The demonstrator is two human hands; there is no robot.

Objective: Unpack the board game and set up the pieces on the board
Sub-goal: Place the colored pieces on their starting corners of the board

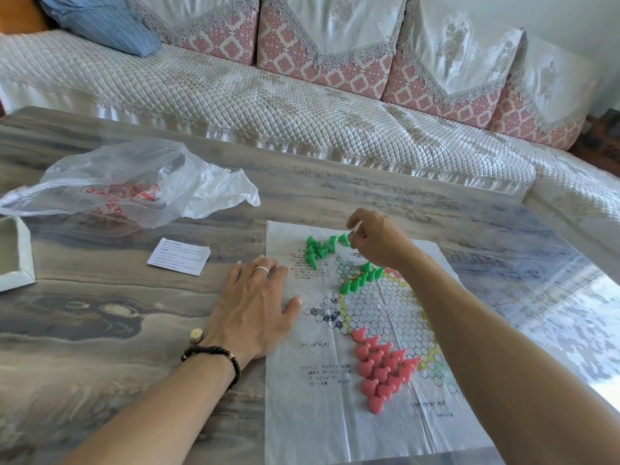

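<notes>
From the head view, I take the thin printed plastic-sheet game board (pixel 379 431) as my landmark. It lies flat on the grey marbled surface (pixel 100 330), its honeycomb star of small circles running down its right half.

My left hand (pixel 250 305) lies flat with the fingers straight and spread, palm down on the board's left edge, the thumb reaching onto the sheet. It pins the board and holds nothing.

My right hand (pixel 377 241) is over the board's far end, fingers curled, the fingertips pinching one small green cone-shaped plastic piece (pixel 345 239). That piece is tipped on its side, its long axis running roughly left to right across the board, not upright.

Just left of that hand, still at the board's far end, is the loose heap of green cone pieces (pixel 317 251), lying on their sides outside the printed star. Nearer me, a short slanting row of upright green pieces (pixel 360 280) stands on the star's far point, just under my right wrist.

So the move turns on this, as I judge it: the open circles lie towards me from the pinched piece, down the board, and the right hand is plainly the nearer one. The piece must be stood upright.

The pink cone-shaped plastic pieces (pixel 380 367) already fill the star's near point.
</notes>
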